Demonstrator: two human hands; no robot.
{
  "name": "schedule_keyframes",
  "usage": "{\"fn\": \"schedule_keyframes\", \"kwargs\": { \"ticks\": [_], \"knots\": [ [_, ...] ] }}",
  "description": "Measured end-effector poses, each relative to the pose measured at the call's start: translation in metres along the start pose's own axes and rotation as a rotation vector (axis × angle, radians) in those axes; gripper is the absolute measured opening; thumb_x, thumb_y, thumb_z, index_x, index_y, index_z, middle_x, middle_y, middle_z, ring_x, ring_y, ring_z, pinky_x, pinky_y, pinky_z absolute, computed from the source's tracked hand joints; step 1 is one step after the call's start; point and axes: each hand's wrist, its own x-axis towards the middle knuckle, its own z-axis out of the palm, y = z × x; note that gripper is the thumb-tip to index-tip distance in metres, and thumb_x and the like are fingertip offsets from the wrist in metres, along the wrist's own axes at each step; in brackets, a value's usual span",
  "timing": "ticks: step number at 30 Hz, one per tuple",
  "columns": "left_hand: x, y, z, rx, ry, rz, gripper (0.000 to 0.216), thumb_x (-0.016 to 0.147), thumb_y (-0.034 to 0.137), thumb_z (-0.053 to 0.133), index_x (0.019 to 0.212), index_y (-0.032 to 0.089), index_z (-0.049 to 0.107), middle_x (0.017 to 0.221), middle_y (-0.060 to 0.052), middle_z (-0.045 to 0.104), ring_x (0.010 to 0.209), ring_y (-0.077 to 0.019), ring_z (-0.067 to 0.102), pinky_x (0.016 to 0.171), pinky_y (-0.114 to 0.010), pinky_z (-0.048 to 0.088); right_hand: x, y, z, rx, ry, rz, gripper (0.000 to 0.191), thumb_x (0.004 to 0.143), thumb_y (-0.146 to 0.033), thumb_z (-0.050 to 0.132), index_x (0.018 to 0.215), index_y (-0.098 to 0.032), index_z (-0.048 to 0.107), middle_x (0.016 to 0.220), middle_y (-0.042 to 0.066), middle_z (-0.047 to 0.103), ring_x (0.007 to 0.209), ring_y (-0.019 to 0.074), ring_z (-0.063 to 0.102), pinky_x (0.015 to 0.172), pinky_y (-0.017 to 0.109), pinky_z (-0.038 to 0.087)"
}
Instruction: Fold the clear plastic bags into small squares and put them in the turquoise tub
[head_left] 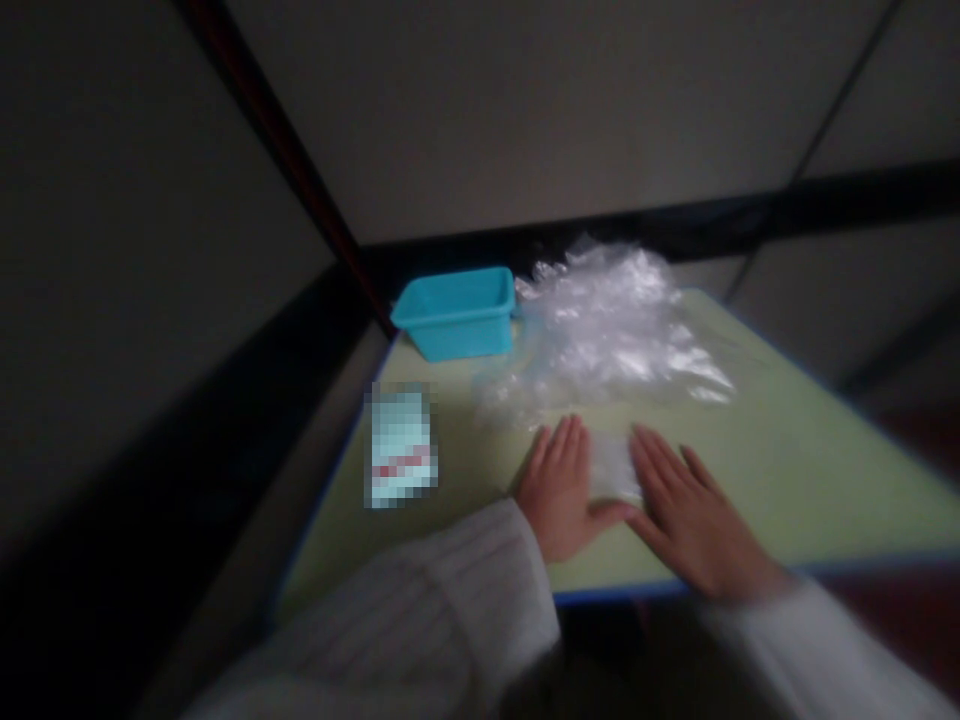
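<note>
On the yellow-green tabletop (480, 540), near its front edge, lies a small whitish, partly see-through flat piece (615, 465), perhaps plastic; its exact kind is too blurred to tell. My left hand (562, 490) rests flat along its left side, fingers stretched forward. From the right, my right hand (690, 510) lies flat with its fingers at the piece's other side. The two thumbs meet just in front of it. Beyond my fingertips spreads a crumpled heap of clear plastic (615, 320), shiny and loose.
A turquoise plastic basin (465, 335) stands at the table's back left. Closer on the left lies a pixelated pale green rectangle (403, 445) with a red band. Blue edging (622, 593) runs round the table, and a pale wall (562, 110) rises behind it.
</note>
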Motion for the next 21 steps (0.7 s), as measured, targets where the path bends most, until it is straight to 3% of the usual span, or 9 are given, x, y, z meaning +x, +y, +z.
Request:
{"fn": "schedule_keyframes", "kwargs": {
  "ticks": [10, 21],
  "knots": [
    [0.0006, 0.0003, 0.0037, 0.004, 0.028, 0.005, 0.095, 0.082, 0.074, 0.025, 0.14, -0.002, 0.026, 0.15, -0.024, 0.018, 0.141, -0.0314, 0.011, 0.115, -0.047, 0.015, -0.0015, -0.0027, -0.0021, -0.036, -0.003, 0.058, 0.067, 0.094, -0.05, 0.024, 0.138, -0.001, 0.033, 0.144, 0.023, 0.037, 0.134, 0.0303, 0.033, 0.105, 0.051, 0.03],
    [0.0009, 0.0018, 0.0019, -0.022, 0.024, -0.009, 0.094, 0.083, 0.072, 0.026, 0.139, -0.003, 0.026, 0.15, -0.025, 0.018, 0.141, -0.0309, 0.014, 0.115, -0.044, 0.019, -0.0052, -0.0029, -0.0014, -0.034, -0.024, 0.116, 0.066, 0.093, -0.047, 0.026, 0.139, 0.001, 0.03, 0.145, 0.024, 0.035, 0.136, 0.0307, 0.03, 0.106, 0.05, 0.028]
  ]
}}
